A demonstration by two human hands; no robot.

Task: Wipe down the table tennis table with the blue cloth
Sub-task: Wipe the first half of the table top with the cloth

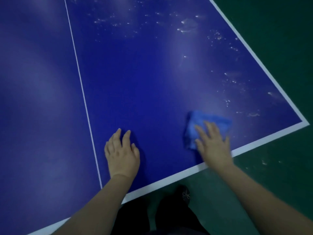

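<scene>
Right grip (214, 146) is spread flat on the blue cloth (209, 118), pressed to the counter (135, 82) near its right corner.
Left grip (122, 153) is laid open on the bare surface beside the thin white line (81, 82); pale speckled marks (186, 26) are scattered beyond the cloth, with green floor (279, 48) past the edge.

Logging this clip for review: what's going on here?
A person stands at a corner of a blue table tennis table. Their right hand presses a blue cloth flat on the surface near the right corner. The left hand rests open on the table beside the white centre line. White specks lie beyond the cloth, so the wiping is not finished.
</scene>
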